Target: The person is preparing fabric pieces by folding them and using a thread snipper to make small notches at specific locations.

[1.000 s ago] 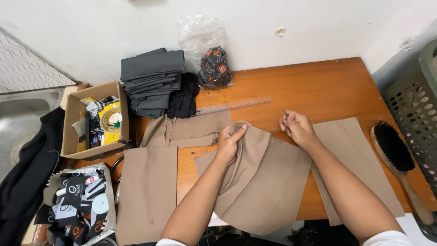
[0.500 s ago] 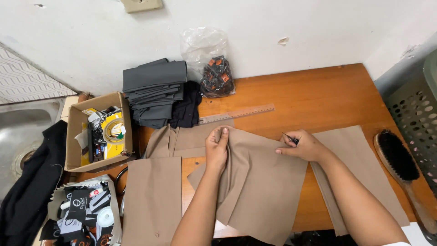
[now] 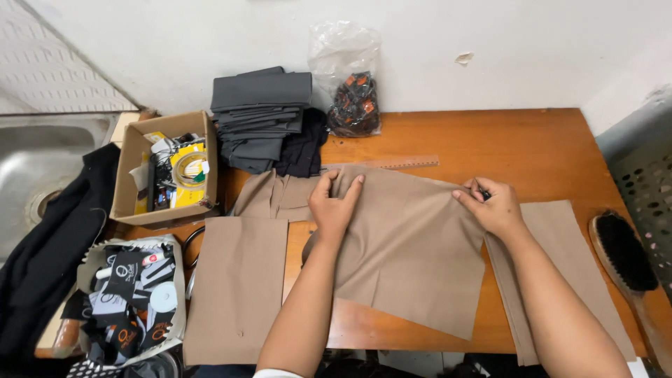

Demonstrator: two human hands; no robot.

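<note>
Since a moment ago your left hand (image 3: 334, 204) has flattened, fingers spread, on the tan fabric piece (image 3: 409, 252) at mid-table, and your right hand (image 3: 490, 206) pinches its right corner, gripping a small dark object. Pull unevenly and I judge the cloth may skew or slide over the tan panel (image 3: 234, 287) beside it. It looks thin, creased and limp. A wooden ruler (image 3: 392, 164) lies just beyond.

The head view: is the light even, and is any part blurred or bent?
Head view: soft, even light, with faint shadows under the left hand and right hand on the tan fabric piece; the plastic bag shows mild glare; focus is sharp; the table edges look skewed toward the corners.
</note>
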